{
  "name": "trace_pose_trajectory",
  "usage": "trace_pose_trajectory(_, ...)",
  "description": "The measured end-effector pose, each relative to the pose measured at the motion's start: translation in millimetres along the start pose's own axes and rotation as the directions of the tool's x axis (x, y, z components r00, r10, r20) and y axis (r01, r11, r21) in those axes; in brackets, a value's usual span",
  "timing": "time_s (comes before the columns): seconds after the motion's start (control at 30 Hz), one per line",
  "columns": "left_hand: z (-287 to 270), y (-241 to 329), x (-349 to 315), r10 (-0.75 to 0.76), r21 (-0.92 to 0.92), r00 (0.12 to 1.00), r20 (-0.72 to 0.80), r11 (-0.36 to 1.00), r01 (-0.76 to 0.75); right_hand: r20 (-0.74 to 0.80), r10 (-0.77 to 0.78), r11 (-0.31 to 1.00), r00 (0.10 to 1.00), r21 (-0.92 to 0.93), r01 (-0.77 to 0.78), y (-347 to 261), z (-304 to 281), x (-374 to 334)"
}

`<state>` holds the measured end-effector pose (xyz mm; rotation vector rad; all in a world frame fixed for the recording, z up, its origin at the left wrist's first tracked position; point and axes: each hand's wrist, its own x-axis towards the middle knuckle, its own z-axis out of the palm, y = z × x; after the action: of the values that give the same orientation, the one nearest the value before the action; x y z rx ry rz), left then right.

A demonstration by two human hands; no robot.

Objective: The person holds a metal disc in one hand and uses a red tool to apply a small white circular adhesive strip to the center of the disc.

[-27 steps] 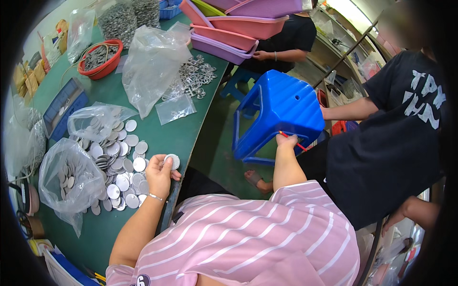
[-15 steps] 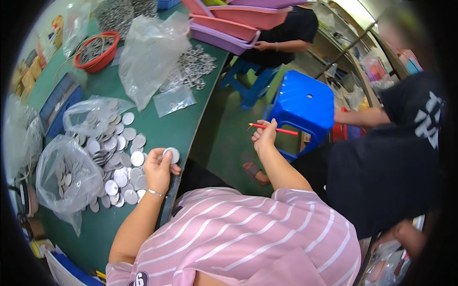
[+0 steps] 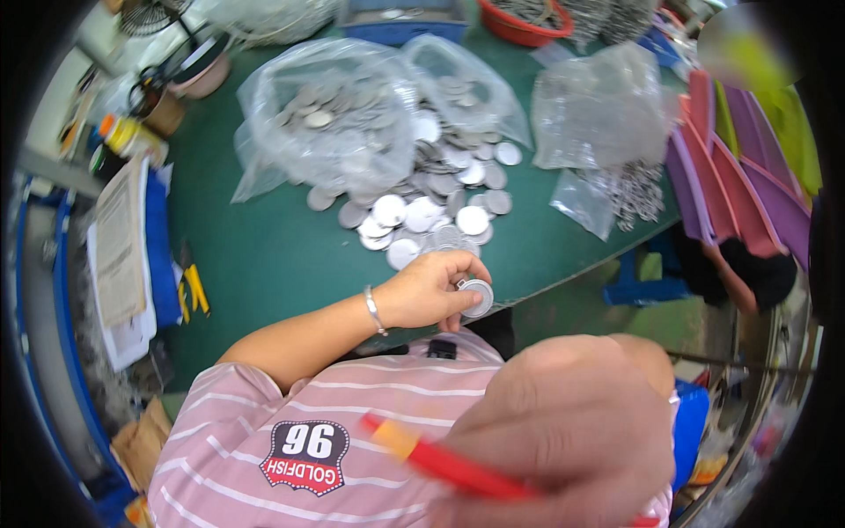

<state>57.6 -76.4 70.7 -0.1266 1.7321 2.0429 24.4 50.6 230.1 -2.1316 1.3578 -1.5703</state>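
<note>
Between the thumb and fingers of my left hand (image 3: pixel 427 290) is a round metal medal blank (image 3: pixel 477 297) with a raised rim and a small loop. It is at the front edge of the green table (image 3: pixel 290 290), right beside a heap of loose silver discs (image 3: pixel 422 211). My right hand (image 3: pixel 572 422), large and blurred, is raised close to the camera in front of my striped shirt. Its fingers are closed on a thin red pen-like stick (image 3: pixel 449 466) with a yellowish end pointing left. The stick's exact kind cannot be made out.
Clear plastic bags (image 3: pixel 352 97) of discs lie behind the heap. Further right are another bag (image 3: pixel 598 106), small metal rings (image 3: pixel 638 194) and stacked coloured trays (image 3: pixel 722 176). A blue box (image 3: pixel 403 22) and red bowl (image 3: pixel 528 18) stand behind; yellow-handled pliers (image 3: pixel 195 289) lie left. Another person's arm (image 3: pixel 735 277) shows right.
The view has swung left toward the table. My right hand has come up from beside the blue stool to near the camera, keeping the red stick. My left hand still holds the medal blank.
</note>
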Motion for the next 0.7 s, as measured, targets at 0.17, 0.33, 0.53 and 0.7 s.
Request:
trace_pose_trajectory(0.17,-29,-12,-73,-0.052,-0.035,0.959,-0.279,0.998,0.044,0.273,-0.145,0.989,0.951,0.07,0.131,19,15,25)
trace_pose_trajectory(0.33,-43,-27,-104,-0.066,-0.137,0.869,-0.49,0.991,-0.002,0.41,-0.237,0.971,0.881,0.13,0.201,27,22,37)
trace_pose_trajectory(0.53,-49,-25,-102,-0.064,-0.159,0.863,-0.501,0.987,-0.019,0.535,-0.355,0.934,0.767,0.168,0.315,47,55,48)
trace_pose_trajectory(0.7,-49,-30,-87,0.021,-0.104,0.915,-0.404,0.992,-0.068,0.548,-0.237,0.971,0.802,0.139,0.192,74,53,30)
